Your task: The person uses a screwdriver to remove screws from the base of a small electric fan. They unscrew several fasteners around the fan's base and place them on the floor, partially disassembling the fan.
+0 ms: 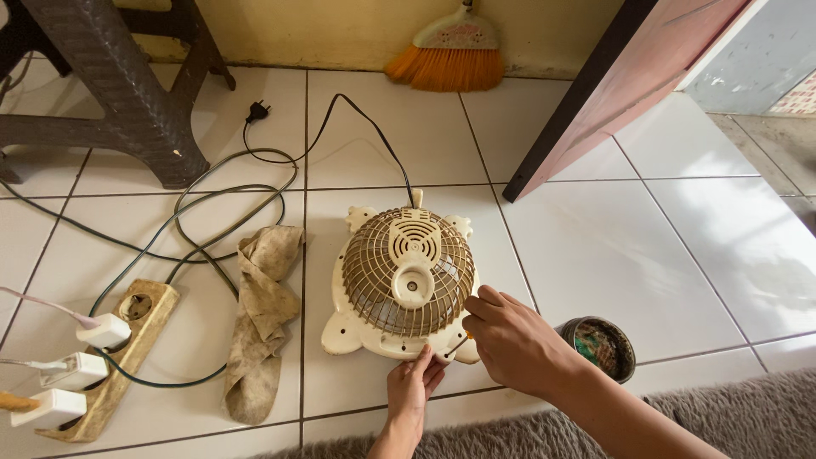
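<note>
A cream-coloured fan housing (408, 276) with a domed rear grille lies face down on the white tile floor. My left hand (411, 389) rests fingers spread on its near edge. My right hand (510, 340) is closed on a small screwdriver (460, 343) with an orange handle, its tip pointing at the near right corner of the housing. The fan's black cord (374, 136) runs from the top of the housing away to an unplugged plug (257, 110).
A dirty rag (262, 319) lies left of the fan. A yellowed power strip (115, 357) with white plugs sits far left. A small round tin (602, 347) is by my right wrist. A dark plastic stool (136, 93), a broom (450, 55) and a door (612, 85) stand behind; a grey rug (731, 416) is near me.
</note>
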